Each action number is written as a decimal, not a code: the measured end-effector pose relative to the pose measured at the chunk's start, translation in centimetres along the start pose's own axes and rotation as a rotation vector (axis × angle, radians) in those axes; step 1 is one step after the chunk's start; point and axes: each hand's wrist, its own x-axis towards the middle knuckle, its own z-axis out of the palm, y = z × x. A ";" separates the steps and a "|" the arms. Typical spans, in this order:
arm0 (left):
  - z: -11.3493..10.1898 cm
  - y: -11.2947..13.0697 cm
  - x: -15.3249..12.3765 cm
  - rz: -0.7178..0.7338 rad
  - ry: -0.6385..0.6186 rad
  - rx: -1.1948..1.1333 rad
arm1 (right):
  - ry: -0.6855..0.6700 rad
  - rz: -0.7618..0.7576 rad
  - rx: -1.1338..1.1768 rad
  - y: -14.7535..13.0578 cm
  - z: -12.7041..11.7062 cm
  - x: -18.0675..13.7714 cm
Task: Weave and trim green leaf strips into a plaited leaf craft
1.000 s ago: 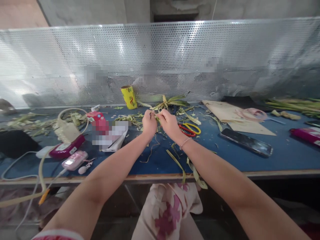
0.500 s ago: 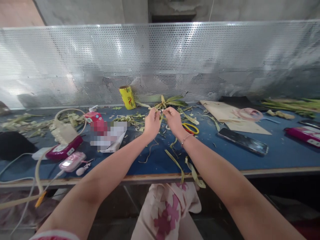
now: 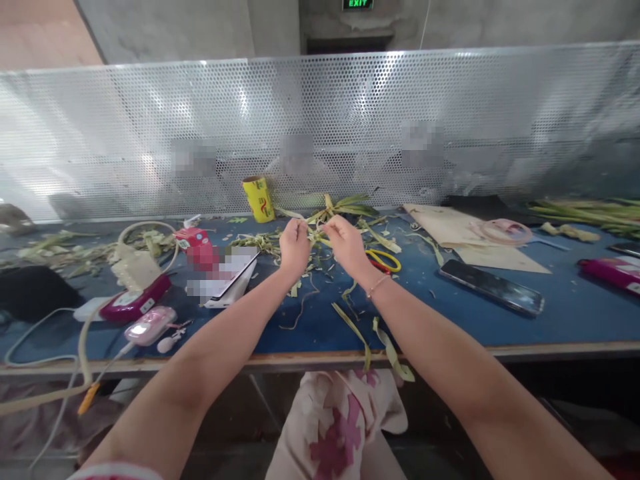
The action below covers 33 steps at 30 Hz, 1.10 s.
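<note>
My left hand (image 3: 294, 247) and my right hand (image 3: 345, 244) are raised close together over the middle of the blue table (image 3: 500, 320). Both pinch a thin green leaf strip (image 3: 315, 233) stretched between their fingertips. Cut leaf scraps (image 3: 260, 239) lie on the table just behind and under the hands. Yellow-and-red scissors (image 3: 384, 260) lie right of my right wrist, which wears a thin bracelet. Two long leaf strips (image 3: 373, 337) hang over the table's front edge below my right forearm.
A yellow roll (image 3: 259, 198) stands by the perforated metal screen (image 3: 450, 120). At the left are a pink phone (image 3: 150, 325), a magenta device (image 3: 134, 301), cables and a white box (image 3: 227, 283). A black phone (image 3: 491, 286), cardboard (image 3: 470, 237), pink rings and leaf stalks (image 3: 585, 212) lie right.
Both hands stay pinched on the leaf strip, shifting slightly up and back, then a little apart. The view has tilted up a bit.
</note>
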 end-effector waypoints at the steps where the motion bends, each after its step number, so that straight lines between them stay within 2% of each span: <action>1: 0.2 0.2 -0.1 0.011 -0.030 0.008 | 0.043 0.046 0.004 0.7 -0.1 0.3; 6: 1.1 0.9 -0.8 0.038 -0.151 0.032 | 0.100 0.209 0.003 3.0 -0.2 1.4; 10: 0.9 0.6 -0.7 0.003 -0.121 0.017 | 0.097 0.252 0.025 2.7 0.2 1.5; 13: 0.6 -0.5 0.1 -0.079 -0.026 -0.009 | 0.077 0.196 0.024 1.7 0.6 1.1; 17: 0.2 -2.0 1.2 -0.170 0.035 -0.074 | 0.007 0.107 0.039 0.1 1.2 0.5; 25: -0.4 -2.1 1.4 -0.092 -0.016 0.005 | -0.091 0.008 0.002 -0.3 0.5 0.3; 29: -0.8 -2.3 1.5 -0.052 -0.075 -0.023 | -0.086 0.130 0.037 0.3 0.0 0.2; 31: -0.7 -2.3 1.3 -0.134 -0.181 -0.122 | -0.067 0.220 0.064 1.1 -0.3 0.3; 33: -0.5 -2.1 1.0 -0.278 -0.255 -0.269 | -0.028 0.313 0.119 2.2 -0.7 0.6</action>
